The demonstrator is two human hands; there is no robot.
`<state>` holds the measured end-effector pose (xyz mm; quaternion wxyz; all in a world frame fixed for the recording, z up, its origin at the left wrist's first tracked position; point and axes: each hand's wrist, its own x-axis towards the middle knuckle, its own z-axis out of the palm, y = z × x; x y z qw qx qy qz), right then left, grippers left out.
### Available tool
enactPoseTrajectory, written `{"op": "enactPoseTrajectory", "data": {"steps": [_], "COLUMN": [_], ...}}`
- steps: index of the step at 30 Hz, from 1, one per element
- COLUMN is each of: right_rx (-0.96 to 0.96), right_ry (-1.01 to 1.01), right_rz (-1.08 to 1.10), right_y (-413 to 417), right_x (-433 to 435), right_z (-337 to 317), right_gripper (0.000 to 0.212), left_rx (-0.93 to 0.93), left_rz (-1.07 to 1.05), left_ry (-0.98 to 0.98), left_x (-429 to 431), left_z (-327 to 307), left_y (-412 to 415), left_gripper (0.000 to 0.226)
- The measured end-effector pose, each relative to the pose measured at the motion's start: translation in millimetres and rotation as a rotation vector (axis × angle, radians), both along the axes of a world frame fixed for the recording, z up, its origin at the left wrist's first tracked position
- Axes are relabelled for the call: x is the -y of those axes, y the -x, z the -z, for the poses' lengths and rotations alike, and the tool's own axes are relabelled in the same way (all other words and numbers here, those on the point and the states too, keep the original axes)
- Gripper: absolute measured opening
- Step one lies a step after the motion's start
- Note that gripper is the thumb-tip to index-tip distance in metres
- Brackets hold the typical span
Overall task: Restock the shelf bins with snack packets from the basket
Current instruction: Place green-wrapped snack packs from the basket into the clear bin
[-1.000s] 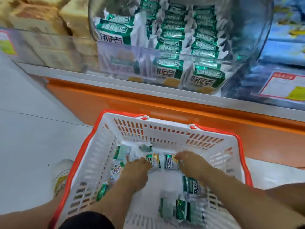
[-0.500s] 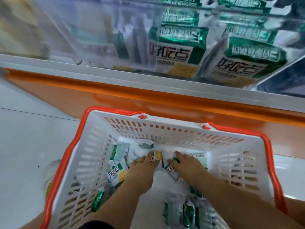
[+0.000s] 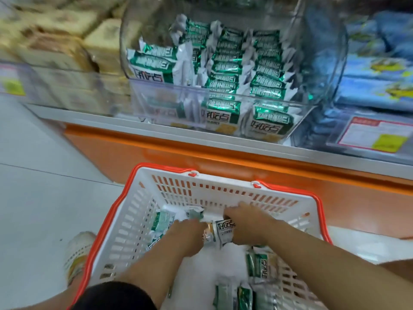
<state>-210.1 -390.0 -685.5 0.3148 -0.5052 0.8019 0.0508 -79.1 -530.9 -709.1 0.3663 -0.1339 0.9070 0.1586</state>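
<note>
White-and-green snack packet (image 3: 226, 229) sits by the basket's (image 3: 212, 182) far edge, right hand (image 3: 248, 224) curled round it; left hand (image 3: 187, 237) just beside (grip there? can't tell). Shelf bin (image 3: 169, 101) above holds more.

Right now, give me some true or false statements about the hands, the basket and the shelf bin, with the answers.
1. The left hand and the right hand are both inside the basket. True.
2. The basket's rim is blue. False: it is orange.
3. The right hand grips a packet. True.
4. The clear bin on the shelf is empty. False: it holds green and white packets.
</note>
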Motion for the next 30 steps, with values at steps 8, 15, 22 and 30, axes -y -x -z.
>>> {"op": "enactPoseTrajectory", "data": {"steps": [8,15,22,30], "right_rx": [-0.053,-0.063,-0.014,-0.152], "right_ry": [0.111,0.506,0.846,0.893], "right_rz": [0.007,0.13,0.456,0.474], "right_y": [-7.4,-8.5,19.1,59.5], "right_x": [3.9,7.2,39.9,129.0], "right_z": [-167.7,-294.6,-328.4,-306.2], "right_gripper": [0.047,0.055,0.045,0.051], "left_rx": [-0.327,-0.818,-0.978,-0.833], "left_rz": [0.075,0.057,-0.081,-0.085], "left_ry": [0.076,0.259,0.427,0.495], "left_x": [19.4,48.2,60.1,71.0], "left_z": [-168.8,-282.4,-287.0,-284.7], "left_y": [4.6,-17.8,-4.7,12.2], "left_gripper": [0.051,0.044,0.063,0.077]}}
